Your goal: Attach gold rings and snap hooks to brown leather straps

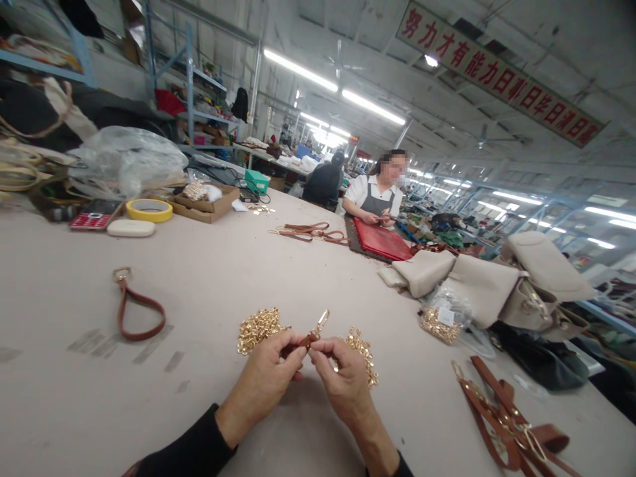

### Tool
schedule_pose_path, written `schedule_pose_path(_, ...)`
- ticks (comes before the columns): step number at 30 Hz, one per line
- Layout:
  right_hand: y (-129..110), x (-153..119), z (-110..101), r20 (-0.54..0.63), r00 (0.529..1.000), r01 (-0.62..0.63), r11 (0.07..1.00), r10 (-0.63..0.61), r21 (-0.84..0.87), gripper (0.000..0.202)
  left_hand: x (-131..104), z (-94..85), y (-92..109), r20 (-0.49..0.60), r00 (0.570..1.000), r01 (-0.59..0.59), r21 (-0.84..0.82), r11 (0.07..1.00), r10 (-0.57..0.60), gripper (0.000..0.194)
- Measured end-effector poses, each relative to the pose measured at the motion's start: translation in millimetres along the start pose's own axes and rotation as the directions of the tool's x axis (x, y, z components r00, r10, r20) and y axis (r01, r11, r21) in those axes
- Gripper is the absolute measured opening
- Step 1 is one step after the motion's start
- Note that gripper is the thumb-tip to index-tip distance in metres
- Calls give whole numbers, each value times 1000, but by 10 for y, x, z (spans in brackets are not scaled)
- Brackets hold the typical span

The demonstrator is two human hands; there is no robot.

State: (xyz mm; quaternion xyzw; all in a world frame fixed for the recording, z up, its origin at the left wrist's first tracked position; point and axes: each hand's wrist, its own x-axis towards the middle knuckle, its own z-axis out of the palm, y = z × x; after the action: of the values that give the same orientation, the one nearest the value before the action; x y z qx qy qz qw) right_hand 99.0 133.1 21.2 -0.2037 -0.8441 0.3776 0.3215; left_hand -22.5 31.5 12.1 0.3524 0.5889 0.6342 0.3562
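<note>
Left hand [265,376] and right hand [342,379] pinched shut on brown strap [304,342] with gold clasp [322,320]. Risk: clasp slipping, scattering gold hardware piles [256,328] just beside.

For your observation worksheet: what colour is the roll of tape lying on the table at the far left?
Yellow, with a pale inner ring; the tape roll shows in the head view.
</note>
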Motion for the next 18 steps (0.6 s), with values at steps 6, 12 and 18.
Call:
schedule_pose_path(6,27,-25,15,-11,999,31,999,-31,-38,12,-14,8,4,2,1000,-8,14,1000,8,29)
schedule_pose_path(12,-2,-41,49,-44,998,-49,999,50,20,11,-40,18,34,11,999,-49,76,996,48,28)
schedule_pose_path(18,7,-35,122,-36,975,-189,909,217,371,13,-34,-19,71,81,995,-53,41,998,49,30)
